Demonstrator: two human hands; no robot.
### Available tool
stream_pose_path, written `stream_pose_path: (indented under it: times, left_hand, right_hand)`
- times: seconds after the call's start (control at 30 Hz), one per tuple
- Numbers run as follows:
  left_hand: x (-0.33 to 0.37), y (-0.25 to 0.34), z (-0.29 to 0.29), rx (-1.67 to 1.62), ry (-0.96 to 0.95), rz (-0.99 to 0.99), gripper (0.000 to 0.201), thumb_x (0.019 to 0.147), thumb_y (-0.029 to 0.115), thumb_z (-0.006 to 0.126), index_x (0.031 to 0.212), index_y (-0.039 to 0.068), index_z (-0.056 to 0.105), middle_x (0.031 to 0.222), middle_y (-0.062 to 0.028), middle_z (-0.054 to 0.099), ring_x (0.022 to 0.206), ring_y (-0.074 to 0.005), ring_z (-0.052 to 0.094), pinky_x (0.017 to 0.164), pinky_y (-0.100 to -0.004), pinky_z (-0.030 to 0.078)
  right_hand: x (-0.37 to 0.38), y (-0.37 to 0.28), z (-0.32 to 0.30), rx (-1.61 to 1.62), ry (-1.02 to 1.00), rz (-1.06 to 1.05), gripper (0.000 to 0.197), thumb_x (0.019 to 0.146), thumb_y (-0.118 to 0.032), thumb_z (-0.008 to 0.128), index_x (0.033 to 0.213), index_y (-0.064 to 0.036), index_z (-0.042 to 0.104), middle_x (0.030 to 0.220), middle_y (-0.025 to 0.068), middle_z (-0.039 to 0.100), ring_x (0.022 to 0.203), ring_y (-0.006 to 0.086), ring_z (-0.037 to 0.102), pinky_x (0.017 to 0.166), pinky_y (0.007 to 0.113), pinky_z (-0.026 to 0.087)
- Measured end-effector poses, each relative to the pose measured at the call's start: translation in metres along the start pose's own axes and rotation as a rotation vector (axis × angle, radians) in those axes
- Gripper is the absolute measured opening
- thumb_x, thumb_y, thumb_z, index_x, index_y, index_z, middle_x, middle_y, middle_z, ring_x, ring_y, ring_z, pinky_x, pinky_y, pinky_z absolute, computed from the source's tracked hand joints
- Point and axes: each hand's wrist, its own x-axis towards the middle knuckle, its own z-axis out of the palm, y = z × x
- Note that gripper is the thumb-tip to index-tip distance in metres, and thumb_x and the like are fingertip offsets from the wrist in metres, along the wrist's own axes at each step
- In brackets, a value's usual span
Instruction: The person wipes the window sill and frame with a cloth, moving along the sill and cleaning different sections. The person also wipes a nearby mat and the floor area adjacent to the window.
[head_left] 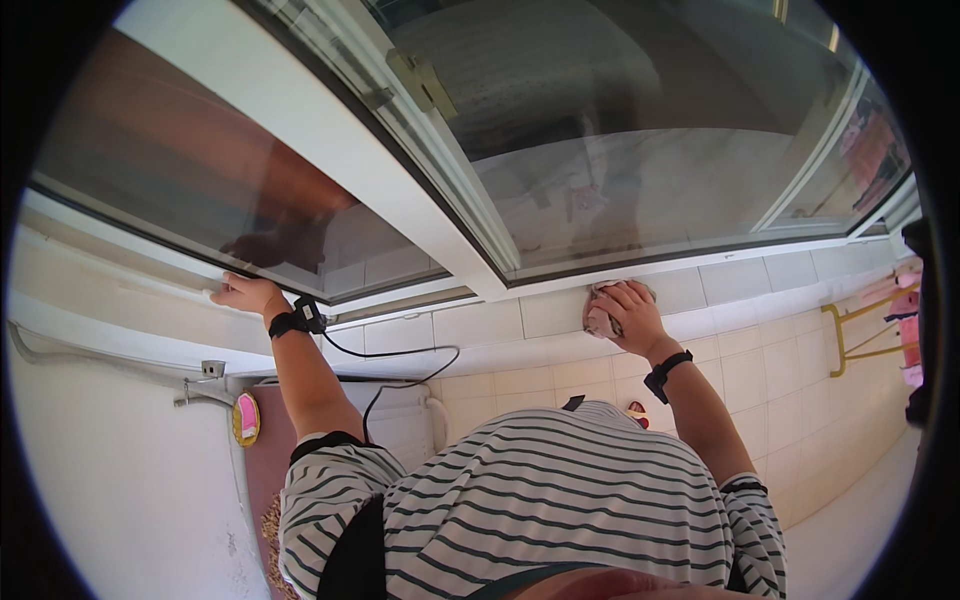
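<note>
My right hand [630,308] is closed over a bunched, pale pinkish-grey cloth [603,318], pressing it on the white tiled sill [548,312] below the window. The larger glass pane [640,195] rises just beyond that hand. At the left, my left hand [250,294] has its fingers bent around the lower edge of the white window frame [130,230], beside the smaller dark pane [215,160]. Part of its grip is hidden by the hand itself. Both wrists wear black bands, and a black cable [400,353] hangs from the left one.
A metal latch [423,82] sits on the frame. Below left are a pipe with a tap [200,400], a yellow dish with a pink item [246,420] and a white appliance [402,412]. A yellow metal rack [850,345] with pink cloths stands right on the tiled floor [740,390].
</note>
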Motion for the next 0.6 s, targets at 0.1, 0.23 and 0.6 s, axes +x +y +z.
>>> stream_pose_path:
  times: [0.1,0.23,0.6]
  left_hand:
    - [-0.016,0.006,-0.001,0.048,-0.044,0.038,0.077,0.105,0.032,0.051,0.153,-0.018,0.017,0.133,-0.0304,0.050,0.117,-0.0411,0.057,0.100,-0.0488,0.049]
    - [-0.055,0.028,0.001,0.006,-0.119,0.054,0.074,0.107,0.030,0.046,0.158,-0.012,0.015,0.134,-0.0270,0.044,0.119,-0.0387,0.049,0.107,-0.0477,0.041]
    - [-0.130,0.101,0.015,-0.285,-0.433,-0.105,0.079,0.111,0.035,0.034,0.165,-0.003,-0.010,0.156,-0.0228,0.046,0.138,-0.0303,0.050,0.117,-0.0411,0.039]
  right_hand:
    - [0.000,-0.002,-0.002,0.024,0.005,-0.005,0.056,0.075,-0.022,0.086,0.127,-0.0253,0.063,0.138,0.0046,0.063,0.133,0.0295,0.055,0.121,0.049,0.034]
    - [0.000,-0.002,-0.003,0.015,0.013,-0.014,0.055,0.076,-0.024,0.085,0.126,-0.0254,0.063,0.137,0.0045,0.063,0.133,0.0292,0.055,0.121,0.050,0.034]
    - [-0.001,0.003,0.004,0.047,0.024,-0.034,0.065,0.072,-0.023,0.085,0.131,-0.0278,0.061,0.138,0.0053,0.061,0.133,0.0322,0.055,0.120,0.051,0.034]
